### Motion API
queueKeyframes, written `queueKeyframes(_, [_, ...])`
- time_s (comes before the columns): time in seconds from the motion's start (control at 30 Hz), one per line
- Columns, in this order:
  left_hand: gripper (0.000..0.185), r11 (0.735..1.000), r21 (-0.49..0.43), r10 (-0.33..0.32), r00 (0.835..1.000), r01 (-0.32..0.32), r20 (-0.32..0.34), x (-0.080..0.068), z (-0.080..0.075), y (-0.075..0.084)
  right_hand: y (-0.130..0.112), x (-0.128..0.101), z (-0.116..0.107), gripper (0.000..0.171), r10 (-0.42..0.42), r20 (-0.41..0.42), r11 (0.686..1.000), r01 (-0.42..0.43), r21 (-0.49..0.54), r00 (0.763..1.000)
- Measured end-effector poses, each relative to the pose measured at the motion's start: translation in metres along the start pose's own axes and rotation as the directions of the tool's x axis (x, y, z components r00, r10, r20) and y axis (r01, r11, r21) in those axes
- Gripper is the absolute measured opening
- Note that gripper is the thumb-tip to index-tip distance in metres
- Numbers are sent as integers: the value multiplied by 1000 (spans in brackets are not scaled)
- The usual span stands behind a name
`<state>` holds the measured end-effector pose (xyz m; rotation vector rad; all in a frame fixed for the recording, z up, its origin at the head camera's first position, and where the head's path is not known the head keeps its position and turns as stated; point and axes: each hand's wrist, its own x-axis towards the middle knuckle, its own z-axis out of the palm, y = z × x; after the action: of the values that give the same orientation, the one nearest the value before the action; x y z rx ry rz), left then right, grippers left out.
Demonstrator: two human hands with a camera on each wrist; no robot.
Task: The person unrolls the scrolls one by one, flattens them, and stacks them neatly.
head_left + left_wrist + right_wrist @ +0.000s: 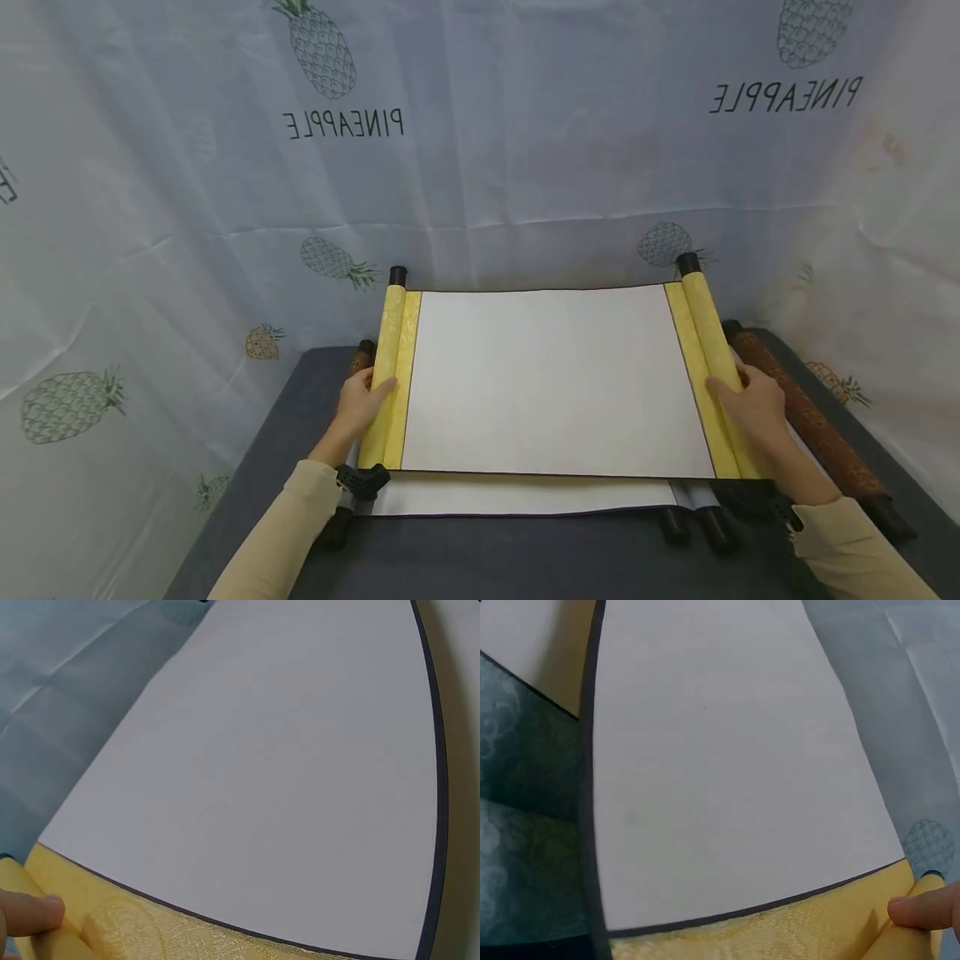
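Yellow scroll (551, 379) lies unrolled on the dark table (270, 467), over a second scroll (525, 496). Left hand (360, 404) curls around its left roller (386, 375), right hand (753, 404) around the right roller (712, 350), apparently holding the white sheet taut and flat.

"PINEAPPLE", mirrored, on backdrop cloth (480, 167)

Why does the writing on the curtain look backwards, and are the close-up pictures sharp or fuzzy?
Head view: the PINEAPPLE lettering reads mirrored and the light is soft and even. Left wrist view: the scroll's edges bow from lens distortion and the thumb tip is blurred. Right wrist view: similar bowing, fingertip soft.
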<state>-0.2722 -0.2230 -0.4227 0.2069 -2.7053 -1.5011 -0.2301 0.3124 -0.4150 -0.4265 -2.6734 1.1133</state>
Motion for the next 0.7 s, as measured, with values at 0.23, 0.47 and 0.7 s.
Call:
queueKeyframes(0.23, [54, 999, 18, -30, 1000, 30, 3, -4, 5, -13, 13, 2, 0, 80, 155, 183, 981, -174, 92, 971])
queueKeyframes(0.47, [53, 999, 9, -31, 999, 31, -16, -13, 11, -25, 27, 4, 14, 78, 158, 200, 982, -176, 74, 967])
queueKeyframes(0.7, [54, 1000, 18, -9, 999, 10, -35, -20, 16, -34, 33, 5, 23, 76, 181, 212, 973, -206, 102, 960])
